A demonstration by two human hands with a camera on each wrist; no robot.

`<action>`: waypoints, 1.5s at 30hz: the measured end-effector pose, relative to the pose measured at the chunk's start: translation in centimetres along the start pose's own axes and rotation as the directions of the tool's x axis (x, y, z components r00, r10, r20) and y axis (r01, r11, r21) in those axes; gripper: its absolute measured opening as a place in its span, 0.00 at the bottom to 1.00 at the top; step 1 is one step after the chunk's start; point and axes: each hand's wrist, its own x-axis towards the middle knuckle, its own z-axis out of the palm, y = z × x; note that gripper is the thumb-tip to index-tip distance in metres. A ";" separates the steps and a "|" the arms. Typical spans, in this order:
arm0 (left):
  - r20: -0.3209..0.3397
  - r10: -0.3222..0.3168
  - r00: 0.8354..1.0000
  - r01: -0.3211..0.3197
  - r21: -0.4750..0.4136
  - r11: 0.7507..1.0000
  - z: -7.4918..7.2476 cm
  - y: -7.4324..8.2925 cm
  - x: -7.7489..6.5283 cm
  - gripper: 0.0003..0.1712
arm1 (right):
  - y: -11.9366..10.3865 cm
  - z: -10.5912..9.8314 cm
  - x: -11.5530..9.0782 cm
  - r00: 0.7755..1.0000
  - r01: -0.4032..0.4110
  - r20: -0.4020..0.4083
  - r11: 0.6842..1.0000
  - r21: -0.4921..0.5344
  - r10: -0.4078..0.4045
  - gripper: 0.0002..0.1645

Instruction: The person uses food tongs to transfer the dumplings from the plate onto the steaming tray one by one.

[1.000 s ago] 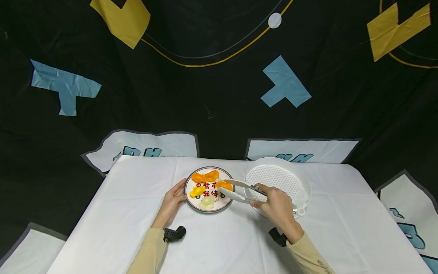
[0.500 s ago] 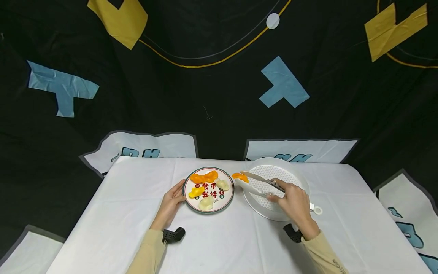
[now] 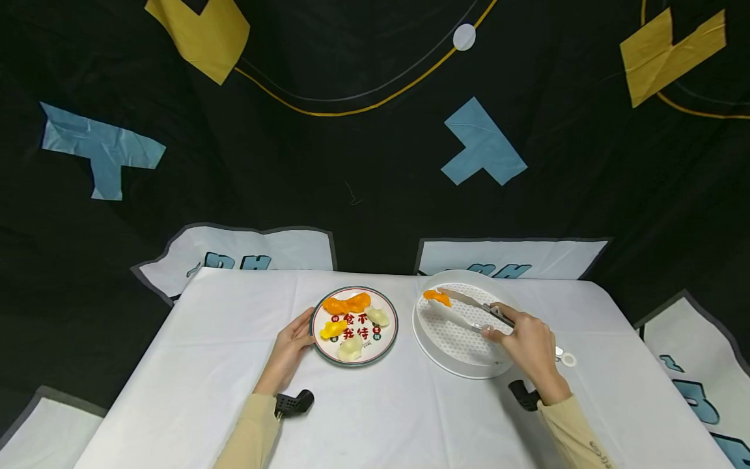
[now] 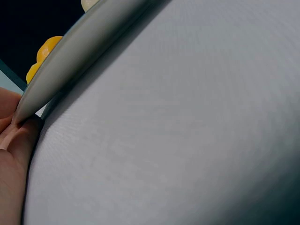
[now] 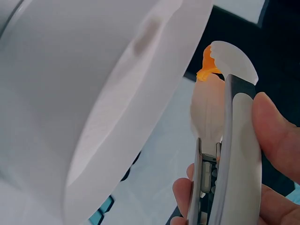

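Note:
My left hand [image 3: 288, 348] pinches the left rim of a round plate [image 3: 383, 342] with red characters; in the left wrist view the thumb is above the rim and fingers lie beneath it. On the plate are orange lumps [image 3: 347, 304], a yellow lump [image 3: 333, 329] and pale lumps [image 3: 377, 316]. My right hand [image 3: 532, 345] grips tongs [image 5: 243, 154] with pale handles and tips. Between the tips is a glossy orange piece [image 3: 432, 296], over the left part of a round white steamer-like tray [image 3: 430, 348] with a perforated base.
A white cloth covers the table [image 3: 375, 423]. Behind it hangs a black cloth [image 3: 293, 182] with blue and yellow tape shapes. The tray stands right of the plate, with a gap between them. A black wrist camera [image 3: 524, 395] sits on the right wrist.
My right hand has drawn the tongs rightward from the plate, carrying the orange piece off it and over the tray. The left hand keeps its hold on the plate.

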 end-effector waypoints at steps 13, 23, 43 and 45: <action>0.017 0.017 1.000 -0.016 -0.012 1.000 0.0 0.1 -0.2 0.38 | 3.4 -0.8 0.2 0.997 -0.067 -0.035 0.997 -0.023 0.067 0.33; -0.001 0.017 1.000 -0.017 0.000 1.000 -0.1 -0.2 0.1 0.38 | 5.4 -0.7 0.2 0.995 -0.097 -0.040 0.993 -0.064 0.095 0.33; 0.018 0.011 1.000 -0.011 -0.015 1.000 -0.3 -0.2 0.0 0.38 | 6.1 -0.8 0.5 0.989 -0.149 0.010 0.984 -0.099 0.151 0.37; 0.019 0.012 1.000 -0.012 -0.013 1.000 -0.2 -0.1 0.0 0.38 | 5.9 -0.8 0.5 0.988 -0.154 0.015 0.983 -0.097 0.156 0.38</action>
